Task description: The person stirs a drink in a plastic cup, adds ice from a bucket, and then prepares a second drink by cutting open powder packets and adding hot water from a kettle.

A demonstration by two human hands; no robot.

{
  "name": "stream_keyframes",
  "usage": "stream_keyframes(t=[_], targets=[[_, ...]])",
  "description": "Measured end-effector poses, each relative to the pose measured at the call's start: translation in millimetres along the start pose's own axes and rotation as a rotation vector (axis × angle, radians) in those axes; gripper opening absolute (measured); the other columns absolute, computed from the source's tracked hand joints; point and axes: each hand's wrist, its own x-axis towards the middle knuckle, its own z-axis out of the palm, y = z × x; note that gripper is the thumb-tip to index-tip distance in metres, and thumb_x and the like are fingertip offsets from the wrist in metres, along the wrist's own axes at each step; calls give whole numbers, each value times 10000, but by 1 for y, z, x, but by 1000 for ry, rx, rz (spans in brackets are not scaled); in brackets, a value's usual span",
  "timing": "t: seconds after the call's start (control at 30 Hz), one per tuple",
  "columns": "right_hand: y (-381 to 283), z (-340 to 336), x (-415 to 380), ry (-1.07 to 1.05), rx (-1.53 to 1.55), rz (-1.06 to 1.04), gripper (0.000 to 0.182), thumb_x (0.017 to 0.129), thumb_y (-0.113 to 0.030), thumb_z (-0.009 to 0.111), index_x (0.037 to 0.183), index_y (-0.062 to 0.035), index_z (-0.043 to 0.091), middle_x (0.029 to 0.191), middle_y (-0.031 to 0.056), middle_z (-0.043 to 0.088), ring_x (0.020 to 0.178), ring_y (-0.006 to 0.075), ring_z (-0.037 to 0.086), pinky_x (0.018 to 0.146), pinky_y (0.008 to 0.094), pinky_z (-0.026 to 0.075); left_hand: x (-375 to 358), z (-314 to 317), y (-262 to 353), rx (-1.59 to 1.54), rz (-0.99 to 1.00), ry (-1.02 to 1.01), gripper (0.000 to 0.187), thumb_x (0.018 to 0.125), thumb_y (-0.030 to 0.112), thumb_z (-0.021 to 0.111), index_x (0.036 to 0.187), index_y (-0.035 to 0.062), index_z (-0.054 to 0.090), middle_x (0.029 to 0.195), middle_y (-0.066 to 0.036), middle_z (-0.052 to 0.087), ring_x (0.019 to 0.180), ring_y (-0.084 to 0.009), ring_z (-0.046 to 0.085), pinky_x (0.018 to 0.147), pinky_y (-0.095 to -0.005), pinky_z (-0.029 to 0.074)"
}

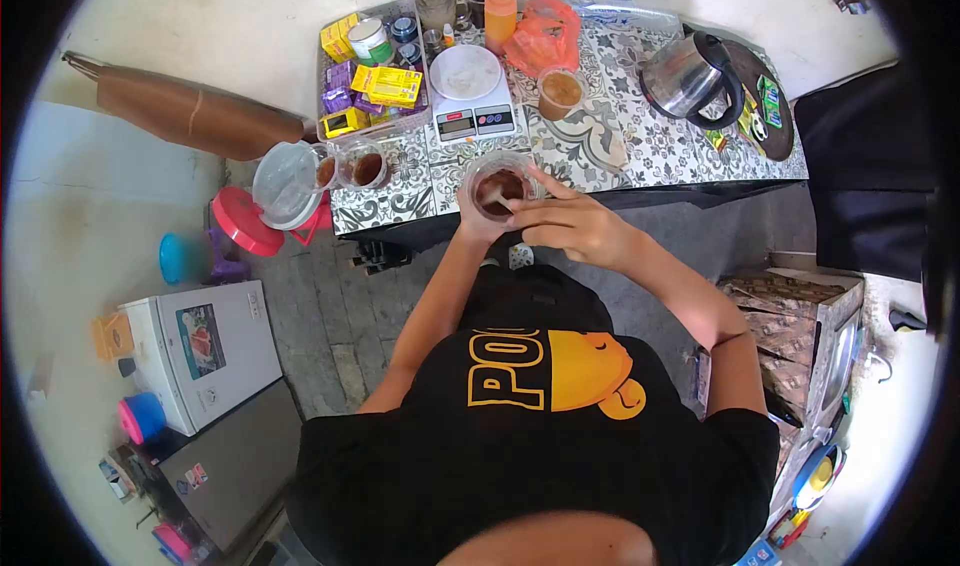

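Observation:
A clear plastic cup (500,184) with dark brown contents is above the front edge of the patterned table. My left hand (480,216) is wrapped round its left and lower side. At its right rim, my right hand (565,221) pinches a small pale utensil (497,198) that dips into the cup. Behind the cup sits a white kitchen scale (475,111) with a round plate. To the right of the scale stands a cup of light brown contents (560,94). Two clear cups with brown contents (368,170) are at the table's left edge.
A box of packets and tins (375,86) stands at the back left. Behind are an orange bottle (500,18) and a red plastic bag (545,36). A steel kettle (685,74) stands at the right beside a dark tray (780,131). Clear lids (285,186) overhang the left edge.

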Motion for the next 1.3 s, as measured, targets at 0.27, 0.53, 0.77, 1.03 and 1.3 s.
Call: stream_keyframes(t=[0.27,0.53,0.77,1.03,1.3], targets=[[-29,-17,5,62,-102,51,198,713,132,573,820,-30,608,1013,138,688,1073,293,653,1127,575,276,-10,15,23,184,53,176,469,938,383,370,1081,9,613,1029,-143,652,921,-303,629,793,-453,535],[-29,-15,12,469,-114,95,225,710,171,515,788,-10,623,906,143,710,959,278,699,1094,545,343,-13,21,28,-233,-79,350,449,952,357,406,1140,-16,570,1128,-169,614,1038,-304,597,822,-425,522],[-7,-5,17,586,-23,123,250,765,183,464,805,7,637,884,167,708,942,281,702,1083,565,347,-17,1,29,-229,-33,147,492,926,402,494,1198,-5,540,1119,-157,624,957,-334,592,744,-331,503],[19,-9,22,689,198,228,142,954,-54,529,891,25,629,899,169,708,925,230,685,1103,531,316,-22,-22,29,-209,82,-20,684,861,404,672,1331,-32,434,1338,-225,476,1219,-387,488,1013,-404,474],[46,-5,23,822,436,375,171,977,-131,533,952,25,599,919,159,706,919,195,668,1078,411,372,-23,-28,34,-19,110,0,826,710,268,839,1399,107,413,1376,-142,472,1291,-297,450,1066,-424,410]])
